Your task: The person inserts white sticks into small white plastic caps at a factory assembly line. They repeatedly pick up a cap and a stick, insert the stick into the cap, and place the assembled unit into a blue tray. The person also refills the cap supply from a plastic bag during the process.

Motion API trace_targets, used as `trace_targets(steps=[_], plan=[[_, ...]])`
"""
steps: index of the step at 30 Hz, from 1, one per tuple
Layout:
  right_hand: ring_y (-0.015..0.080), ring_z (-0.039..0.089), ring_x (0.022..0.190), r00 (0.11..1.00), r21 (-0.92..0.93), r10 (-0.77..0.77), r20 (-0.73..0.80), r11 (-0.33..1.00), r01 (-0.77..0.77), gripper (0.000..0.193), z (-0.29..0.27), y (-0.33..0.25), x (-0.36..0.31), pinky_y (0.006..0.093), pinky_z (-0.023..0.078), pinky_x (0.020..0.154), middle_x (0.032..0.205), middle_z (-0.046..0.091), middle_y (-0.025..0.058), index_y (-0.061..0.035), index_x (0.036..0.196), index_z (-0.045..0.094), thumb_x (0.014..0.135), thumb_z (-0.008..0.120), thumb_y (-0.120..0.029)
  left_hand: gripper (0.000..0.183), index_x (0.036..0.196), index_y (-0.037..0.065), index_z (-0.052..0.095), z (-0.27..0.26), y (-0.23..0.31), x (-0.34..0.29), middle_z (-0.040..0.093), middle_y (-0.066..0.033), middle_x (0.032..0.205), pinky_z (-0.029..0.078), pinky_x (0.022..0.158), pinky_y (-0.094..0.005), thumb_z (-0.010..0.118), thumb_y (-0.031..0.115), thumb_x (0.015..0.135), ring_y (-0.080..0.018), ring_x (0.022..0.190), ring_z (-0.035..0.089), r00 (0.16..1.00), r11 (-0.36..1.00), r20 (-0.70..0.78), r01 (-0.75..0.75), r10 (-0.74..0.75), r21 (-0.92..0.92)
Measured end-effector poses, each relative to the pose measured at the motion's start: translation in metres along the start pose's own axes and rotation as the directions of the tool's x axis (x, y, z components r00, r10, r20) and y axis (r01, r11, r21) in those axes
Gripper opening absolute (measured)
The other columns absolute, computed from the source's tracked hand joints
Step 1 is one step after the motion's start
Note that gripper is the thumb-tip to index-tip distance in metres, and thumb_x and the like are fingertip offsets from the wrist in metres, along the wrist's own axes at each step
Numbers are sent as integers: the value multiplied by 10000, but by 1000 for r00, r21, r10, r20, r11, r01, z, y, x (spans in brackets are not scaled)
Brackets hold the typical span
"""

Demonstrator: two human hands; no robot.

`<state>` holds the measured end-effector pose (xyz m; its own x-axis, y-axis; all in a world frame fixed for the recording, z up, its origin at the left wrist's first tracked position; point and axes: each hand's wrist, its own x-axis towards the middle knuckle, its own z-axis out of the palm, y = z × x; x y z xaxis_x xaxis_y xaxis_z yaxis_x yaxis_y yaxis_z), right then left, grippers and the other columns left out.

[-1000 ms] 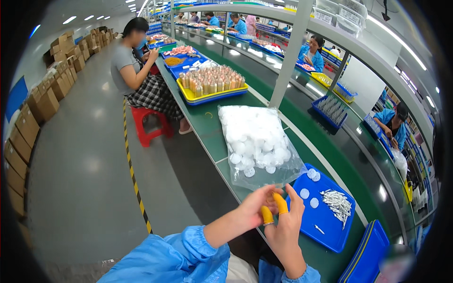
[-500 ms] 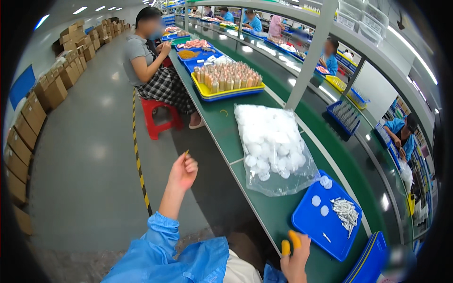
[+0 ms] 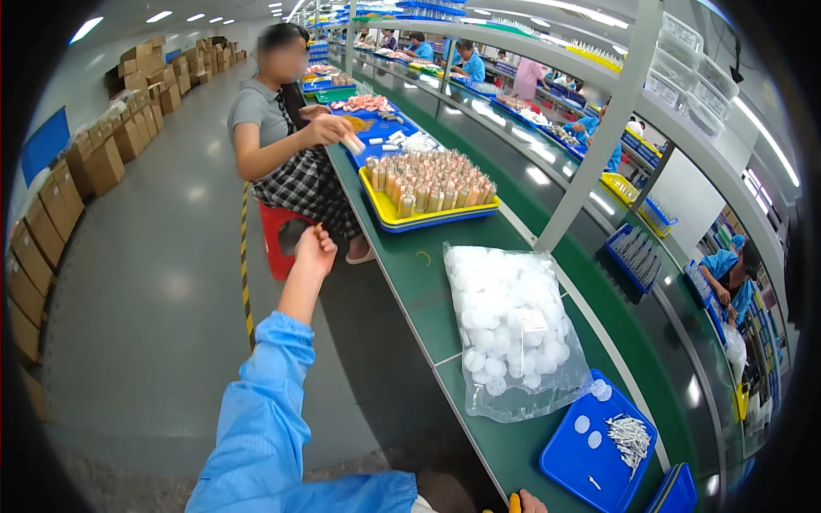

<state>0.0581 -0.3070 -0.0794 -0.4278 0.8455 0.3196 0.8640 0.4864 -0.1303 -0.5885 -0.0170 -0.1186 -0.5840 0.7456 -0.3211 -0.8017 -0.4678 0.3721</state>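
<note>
My left hand [image 3: 315,250] is stretched out over the aisle beside the bench, its fingers curled in. A small yellow-orange bit shows at its fingertips; whether it is held or worn is too small to tell. At the lower edge my right hand [image 3: 528,503] shows only in part, with yellow finger covers on, by the bench's edge. Nearest to it is a blue tray [image 3: 560,466] with small white sticks [image 3: 629,440] and a few white round discs [image 3: 582,424]. A clear plastic bag [image 3: 513,333] full of white discs lies on the green bench [image 3: 410,291].
A co-worker [image 3: 265,128] sits on a red stool [image 3: 278,244] at the bench's far left, one hand holding a pale tube above the trays. Yellow and blue stacked trays [image 3: 436,221] carry many clear-capped tubes. A grey post [image 3: 599,128] rises behind the bag. Cardboard boxes [image 3: 107,162] line the left wall.
My left hand has moved farther forward, toward the co-worker. My right hand has dropped toward the lower edge. The co-worker's arm has reached out toward the tubes. The view has shifted.
</note>
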Motion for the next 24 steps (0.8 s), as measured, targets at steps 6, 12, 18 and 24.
trace_targets(steps=[6, 12, 18, 24], plan=[[435, 617, 1159, 999, -12, -6, -46, 1000, 6, 487, 3, -2, 3, 500, 526, 1006, 1307, 669, 202, -1, 1278, 689, 910, 816, -294, 267, 830, 127, 475, -15, -34, -60, 329, 37, 649, 217, 404, -244, 494, 192, 1088, -85, 487, 273, 984, 986, -66, 165, -164, 14], [426, 624, 1157, 999, -18, -25, -47, 1000, 25, 477, 2, -1, 2, 502, 527, 1006, 1317, 670, 200, 1, 1282, 691, 930, 798, -302, 248, 842, 116, 500, -88, -60, -94, 360, 28, 660, 234, 404, -244, 506, 191, 1078, -89, 498, 302, 956, 960, -88, 277, -280, -44], [429, 630, 1155, 997, -23, -55, -59, 998, 53, 478, 2, 1, 3, 498, 530, 1002, 1316, 675, 203, 11, 1289, 687, 936, 793, -293, 189, 870, 100, 535, -145, -61, -106, 477, 3, 692, 364, 458, -239, 521, 153, 1050, -108, 533, 409, 956, 970, -165, 241, -242, -27], [433, 630, 1150, 998, -34, -43, -46, 999, 41, 488, 4, -1, 0, 501, 533, 995, 1312, 676, 203, 11, 1284, 685, 925, 803, -297, 144, 980, 71, 600, -181, -71, -106, 557, -14, 769, 513, 599, -247, 476, 115, 1040, -121, 661, 540, 941, 976, -264, 215, -212, -20]])
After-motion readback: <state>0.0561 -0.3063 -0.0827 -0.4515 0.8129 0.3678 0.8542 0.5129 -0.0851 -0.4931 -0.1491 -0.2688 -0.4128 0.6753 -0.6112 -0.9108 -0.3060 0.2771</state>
